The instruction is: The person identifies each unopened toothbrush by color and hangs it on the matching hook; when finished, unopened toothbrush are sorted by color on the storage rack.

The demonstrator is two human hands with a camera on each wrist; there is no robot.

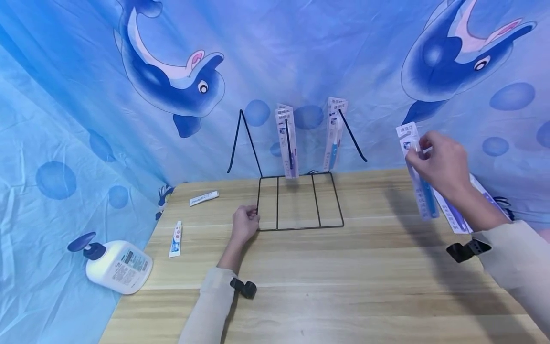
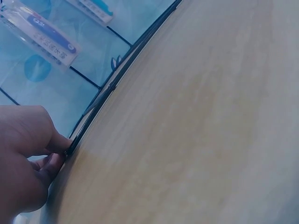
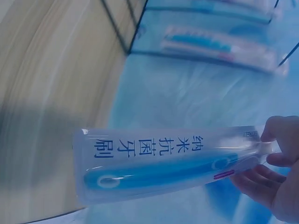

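Note:
A black wire display rack (image 1: 301,228) stands at the back of the table. My left hand (image 1: 246,223) pinches the left side of its base between thumb and fingers; the left wrist view shows the fingertips on the wire (image 2: 96,109). Up at the right, my right hand (image 1: 444,162) grips a packaged toothbrush (image 1: 425,196) near its top, holding it upright and slightly tilted above the table. In the right wrist view, its blue handle (image 3: 154,172) shows through the clear pack. Packaged toothbrushes hang from the rack's middle hook (image 1: 282,143) and right hook (image 1: 333,138); the left hook (image 1: 234,143) carries none.
More packaged toothbrushes (image 1: 449,217) lie at the right, partly behind my forearm. Two small toothpaste tubes, one farther back (image 1: 204,198) and one nearer (image 1: 175,241), lie left of the rack. A white pump bottle (image 1: 120,268) lies at the left edge. A blue dolphin curtain (image 1: 266,57) hangs behind.

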